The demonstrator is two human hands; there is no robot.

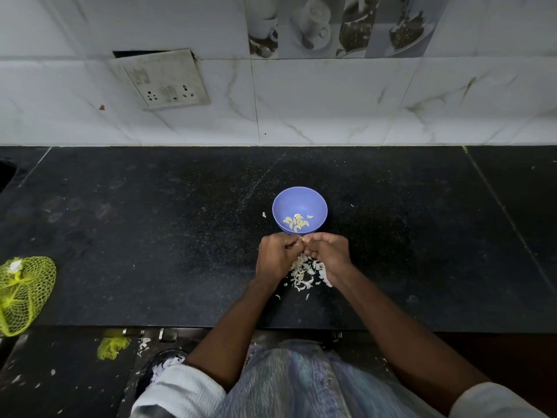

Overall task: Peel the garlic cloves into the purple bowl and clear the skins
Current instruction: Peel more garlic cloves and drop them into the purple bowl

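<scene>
Beside purple bowl (299,210) and skins (307,273), both hands (275,256) (328,251) curled, grip pinching a clove (302,238).

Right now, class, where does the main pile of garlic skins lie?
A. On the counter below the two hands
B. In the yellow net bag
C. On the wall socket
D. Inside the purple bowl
A: the garlic skins lie heaped on the dark counter beneath the hands, while the purple bowl holds only peeled cloves.

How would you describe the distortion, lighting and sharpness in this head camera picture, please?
Head view: wide-angle bending curves the wall tiles and counter edge; lighting is dim and even, without glare; purple bowl is sharp; hands, left and right, are slightly soft.
</scene>
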